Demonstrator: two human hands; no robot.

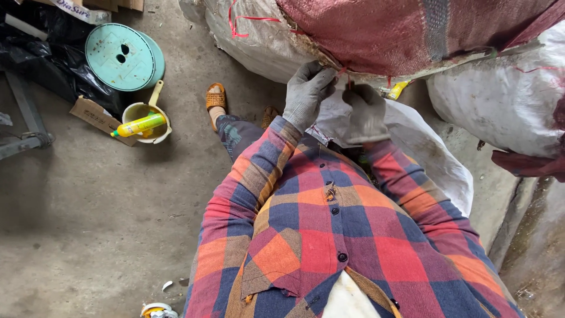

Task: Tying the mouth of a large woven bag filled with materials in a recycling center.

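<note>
Both my hands wear grey knit gloves. My left hand (pixel 306 94) pinches the frayed lower edge of a big red woven sack (pixel 406 32) where a red string runs along it. My right hand (pixel 366 112) is closed just to the right, gripping the red string (pixel 348 79) at the same edge. A white woven sack (pixel 432 156) hangs open below my hands, against my plaid shirt. A small yellow object (pixel 399 89) sticks out under the red sack's edge.
Large white sacks (pixel 506 100) are stacked at the right and behind. On the concrete floor at left stand a teal plastic spool (pixel 120 56), a yellow scoop holding a yellow bottle (pixel 140 125), cardboard (pixel 94 115) and black plastic (pixel 41 59). My sandalled foot (pixel 216 100) shows below.
</note>
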